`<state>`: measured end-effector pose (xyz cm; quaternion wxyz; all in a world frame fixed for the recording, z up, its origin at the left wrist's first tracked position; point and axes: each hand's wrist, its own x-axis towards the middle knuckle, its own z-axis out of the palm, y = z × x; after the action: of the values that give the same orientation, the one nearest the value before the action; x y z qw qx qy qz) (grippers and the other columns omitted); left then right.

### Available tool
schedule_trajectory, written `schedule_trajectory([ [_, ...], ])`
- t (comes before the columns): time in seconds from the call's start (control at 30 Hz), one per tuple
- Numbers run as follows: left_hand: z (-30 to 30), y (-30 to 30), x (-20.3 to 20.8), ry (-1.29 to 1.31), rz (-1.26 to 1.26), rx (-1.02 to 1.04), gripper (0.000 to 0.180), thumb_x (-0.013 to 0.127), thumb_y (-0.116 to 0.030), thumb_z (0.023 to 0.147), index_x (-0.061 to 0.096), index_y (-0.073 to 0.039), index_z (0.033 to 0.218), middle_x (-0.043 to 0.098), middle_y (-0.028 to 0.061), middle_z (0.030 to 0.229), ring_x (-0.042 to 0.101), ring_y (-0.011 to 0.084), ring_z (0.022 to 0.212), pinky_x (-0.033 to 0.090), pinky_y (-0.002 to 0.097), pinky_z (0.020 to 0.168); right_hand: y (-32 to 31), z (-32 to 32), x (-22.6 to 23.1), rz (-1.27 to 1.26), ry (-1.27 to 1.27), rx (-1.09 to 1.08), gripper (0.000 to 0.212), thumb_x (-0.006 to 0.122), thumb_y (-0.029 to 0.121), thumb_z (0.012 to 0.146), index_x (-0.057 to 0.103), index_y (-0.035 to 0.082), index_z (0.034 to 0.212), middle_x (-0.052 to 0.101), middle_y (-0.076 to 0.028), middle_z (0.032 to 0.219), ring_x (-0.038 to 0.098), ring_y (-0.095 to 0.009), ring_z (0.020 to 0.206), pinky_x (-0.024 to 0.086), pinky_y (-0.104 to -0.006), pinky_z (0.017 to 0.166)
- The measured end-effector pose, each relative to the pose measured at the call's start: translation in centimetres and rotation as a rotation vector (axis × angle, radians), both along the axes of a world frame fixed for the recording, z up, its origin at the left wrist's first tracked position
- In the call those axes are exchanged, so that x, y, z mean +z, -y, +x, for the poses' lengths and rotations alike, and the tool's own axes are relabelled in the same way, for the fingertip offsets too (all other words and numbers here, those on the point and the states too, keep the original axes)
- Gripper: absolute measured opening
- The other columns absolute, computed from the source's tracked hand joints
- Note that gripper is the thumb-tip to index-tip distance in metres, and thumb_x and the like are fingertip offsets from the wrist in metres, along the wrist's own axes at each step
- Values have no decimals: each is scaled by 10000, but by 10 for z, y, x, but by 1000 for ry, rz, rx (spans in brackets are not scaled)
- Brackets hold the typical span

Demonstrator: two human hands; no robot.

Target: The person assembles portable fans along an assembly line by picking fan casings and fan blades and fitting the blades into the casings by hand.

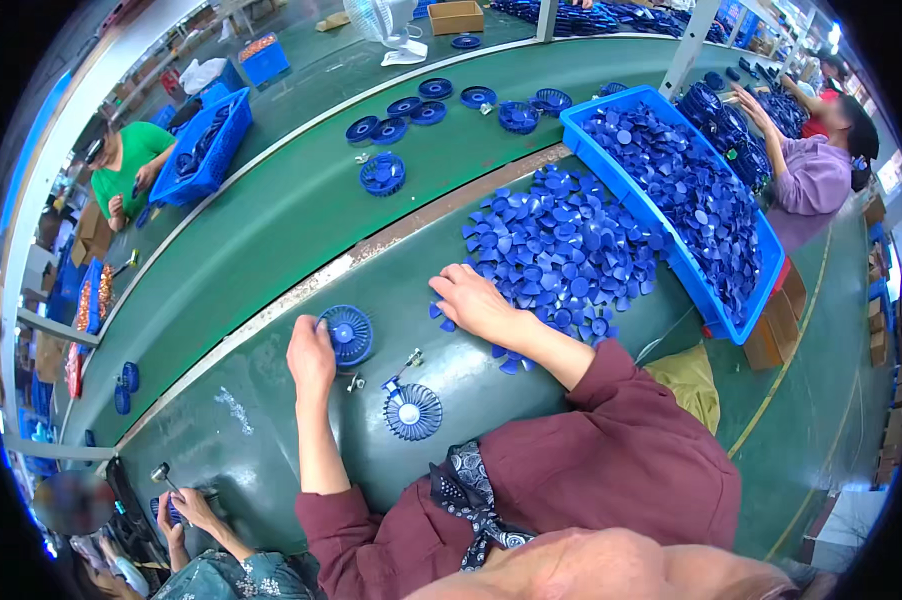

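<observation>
My left hand (312,352) grips the left rim of a round blue fan housing (349,336), with the thumb over its edge. My right hand (474,303) is at the left edge of a loose pile of small blue fan blades (561,245). Its fingers are bent down and close together on a blue blade (447,324) beside the pile. Nearer to me lies a ribbed blue fan cage (413,412) with a pale centre. A small metal motor part (414,358) is attached to it or lies against it. Another small metal piece (356,382) rests below the held housing.
A blue crate (671,190) full of blades stands to the right of the pile. Beyond the metal edge strip, a green conveyor belt (301,235) carries several blue housings (382,174). Co-workers sit at the left and right, and one holds a hammer (162,473) at the lower left.
</observation>
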<state>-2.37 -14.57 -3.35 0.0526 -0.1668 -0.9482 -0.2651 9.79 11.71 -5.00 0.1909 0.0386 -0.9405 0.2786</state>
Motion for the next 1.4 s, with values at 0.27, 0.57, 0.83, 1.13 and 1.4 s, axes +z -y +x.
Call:
schedule_trajectory([
  [0.27,38,13,8,744,1190,127,190,583,-219,961,586,-41,1027,644,47,911,622,134,755,527,306,665,5,12,21,96,344,139,270,666,103,755,619,-7,996,544,-245,972,574,-407,938,497,-481,770],
  [0.57,60,2,-2,911,1399,-49,206,684,-108,872,592,-38,1042,662,58,956,657,172,833,561,342,771,7,10,15,133,303,218,258,608,83,773,608,-20,1010,543,-255,992,588,-419,914,498,-479,754],
  [0.83,70,-5,-2,778,1259,34,209,636,-236,928,604,-53,1024,656,27,929,635,104,792,518,249,673,44,8,63,-18,57,158,378,691,227,809,566,71,1130,534,-144,958,599,-358,811,510,-434,673],
  [1.13,84,-17,-13,823,1267,-35,256,575,-251,969,586,-29,1096,619,-4,946,561,51,807,463,212,701,90,-9,44,34,69,292,305,673,136,776,529,44,1029,495,-140,934,567,-334,876,490,-450,644],
  [1.4,82,-21,-12,724,1352,1,210,624,-84,915,583,-9,1107,638,34,996,595,98,868,491,256,793,93,-12,38,-29,21,253,381,680,124,773,540,49,1120,508,-140,952,569,-336,900,512,-431,682],
])
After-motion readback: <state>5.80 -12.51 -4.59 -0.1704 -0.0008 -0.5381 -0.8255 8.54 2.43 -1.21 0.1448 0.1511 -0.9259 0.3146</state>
